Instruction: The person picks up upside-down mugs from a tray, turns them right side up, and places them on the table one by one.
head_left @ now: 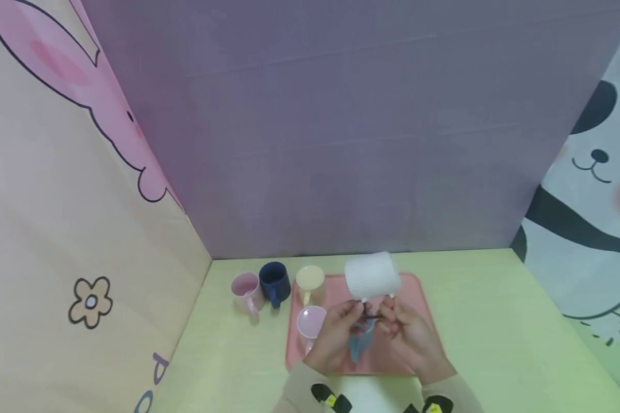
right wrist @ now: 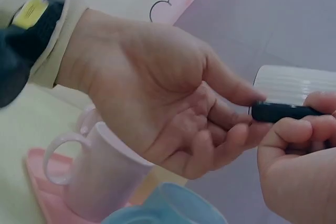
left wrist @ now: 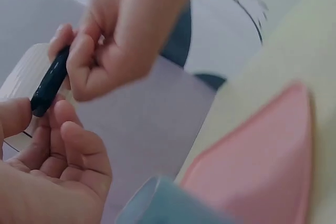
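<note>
Raised over a pink tray (head_left: 392, 355) is a white ribbed mug (head_left: 372, 276), turned on its side. A dark bar (left wrist: 51, 82), which looks like its handle, runs along the mug's near side. My left hand (head_left: 336, 332) pinches one end of this bar between thumb and fingers. At the other end my right hand (head_left: 413, 338) grips it with curled fingers. In the right wrist view the white mug (right wrist: 294, 85) shows behind the bar, partly hidden. Below the hands, on the tray, a light blue mug (head_left: 359, 344) is partly covered by them.
A pale yellow mug (head_left: 310, 279) and a lilac mug (head_left: 311, 322) stand on the tray's left side. To the left of the tray, a pink mug (head_left: 246, 291) and a navy mug (head_left: 275, 283) stand on the pale green table (head_left: 496, 321). A grey-purple wall (head_left: 341, 143) rises behind.
</note>
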`<state>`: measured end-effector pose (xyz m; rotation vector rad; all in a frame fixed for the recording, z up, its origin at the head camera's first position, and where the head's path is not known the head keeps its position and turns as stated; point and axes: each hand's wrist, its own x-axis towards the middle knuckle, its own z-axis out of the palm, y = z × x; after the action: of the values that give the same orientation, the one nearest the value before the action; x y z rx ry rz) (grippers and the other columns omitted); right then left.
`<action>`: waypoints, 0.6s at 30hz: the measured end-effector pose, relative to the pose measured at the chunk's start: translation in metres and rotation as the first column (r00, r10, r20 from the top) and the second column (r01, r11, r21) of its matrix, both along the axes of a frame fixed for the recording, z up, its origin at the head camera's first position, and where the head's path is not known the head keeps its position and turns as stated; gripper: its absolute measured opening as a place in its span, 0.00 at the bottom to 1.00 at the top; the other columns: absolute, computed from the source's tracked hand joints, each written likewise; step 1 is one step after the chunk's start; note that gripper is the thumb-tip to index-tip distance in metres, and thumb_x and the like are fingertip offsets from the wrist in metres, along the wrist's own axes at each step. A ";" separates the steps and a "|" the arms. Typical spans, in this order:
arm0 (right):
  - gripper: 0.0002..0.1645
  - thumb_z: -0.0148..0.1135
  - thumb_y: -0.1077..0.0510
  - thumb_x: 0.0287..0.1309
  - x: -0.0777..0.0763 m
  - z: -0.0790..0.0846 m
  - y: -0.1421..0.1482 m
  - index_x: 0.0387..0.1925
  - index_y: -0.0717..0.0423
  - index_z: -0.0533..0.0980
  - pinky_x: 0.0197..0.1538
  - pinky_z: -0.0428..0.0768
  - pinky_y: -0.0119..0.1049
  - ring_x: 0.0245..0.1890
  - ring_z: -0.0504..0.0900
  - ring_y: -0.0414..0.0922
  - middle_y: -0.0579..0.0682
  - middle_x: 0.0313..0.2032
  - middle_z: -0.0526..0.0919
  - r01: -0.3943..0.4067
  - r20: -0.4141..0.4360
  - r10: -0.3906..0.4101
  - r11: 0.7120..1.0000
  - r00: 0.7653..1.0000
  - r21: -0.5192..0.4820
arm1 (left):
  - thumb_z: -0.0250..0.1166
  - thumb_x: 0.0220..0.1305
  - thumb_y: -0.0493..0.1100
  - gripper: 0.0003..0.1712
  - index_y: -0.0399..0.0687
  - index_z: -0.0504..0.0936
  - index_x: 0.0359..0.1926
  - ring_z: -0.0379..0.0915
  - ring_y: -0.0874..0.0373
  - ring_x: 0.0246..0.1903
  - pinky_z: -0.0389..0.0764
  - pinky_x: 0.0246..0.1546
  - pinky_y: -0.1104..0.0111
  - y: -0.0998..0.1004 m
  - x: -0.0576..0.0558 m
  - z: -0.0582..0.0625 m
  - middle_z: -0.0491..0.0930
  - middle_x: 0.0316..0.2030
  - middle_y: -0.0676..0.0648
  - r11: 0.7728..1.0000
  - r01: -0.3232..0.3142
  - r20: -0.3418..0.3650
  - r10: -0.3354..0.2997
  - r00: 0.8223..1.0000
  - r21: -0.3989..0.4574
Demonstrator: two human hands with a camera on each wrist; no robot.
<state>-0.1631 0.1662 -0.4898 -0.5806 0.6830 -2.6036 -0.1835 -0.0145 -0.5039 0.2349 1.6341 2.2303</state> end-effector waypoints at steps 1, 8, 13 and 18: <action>0.28 0.21 0.57 0.82 0.001 -0.001 -0.001 0.47 0.55 0.73 0.40 0.72 0.24 0.33 0.73 0.34 0.42 0.37 0.80 0.002 -0.001 -0.002 1.000 1.000 0.012 | 0.59 0.75 0.48 0.15 0.43 0.84 0.48 0.76 0.63 0.34 0.75 0.36 0.73 0.000 0.001 -0.001 0.82 0.34 0.57 0.998 0.015 0.026 -0.016 1.000 0.058; 0.27 0.21 0.56 0.82 0.001 -0.003 -0.002 0.46 0.53 0.72 0.42 0.74 0.23 0.33 0.73 0.34 0.41 0.37 0.80 -0.016 -0.029 0.018 0.997 0.999 0.072 | 0.57 0.76 0.47 0.10 0.46 0.78 0.46 0.71 0.67 0.33 0.72 0.33 0.78 -0.003 0.002 -0.001 0.79 0.38 0.56 0.963 0.076 0.094 -0.103 0.990 0.259; 0.31 0.21 0.60 0.82 0.001 -0.006 -0.001 0.47 0.52 0.77 0.46 0.77 0.23 0.37 0.77 0.32 0.40 0.41 0.83 0.016 -0.042 -0.010 0.990 0.999 0.141 | 0.56 0.77 0.49 0.10 0.47 0.76 0.46 0.64 0.67 0.30 0.67 0.31 0.78 -0.005 0.003 0.000 0.77 0.37 0.57 0.955 0.112 0.074 -0.137 0.988 0.273; 0.25 0.30 0.57 0.83 0.002 -0.012 0.001 0.44 0.48 0.78 0.46 0.76 0.23 0.39 0.75 0.32 0.37 0.41 0.80 0.129 -0.038 -0.123 0.934 0.992 0.334 | 0.56 0.77 0.50 0.09 0.51 0.77 0.41 0.63 0.68 0.28 0.67 0.31 0.79 -0.006 0.003 -0.001 0.77 0.35 0.59 0.952 0.132 0.036 -0.148 0.988 0.278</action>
<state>-0.1610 0.1670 -0.5020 -0.4641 1.1758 -2.5137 -0.1805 -0.0201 -0.5050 0.3452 1.2344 2.3251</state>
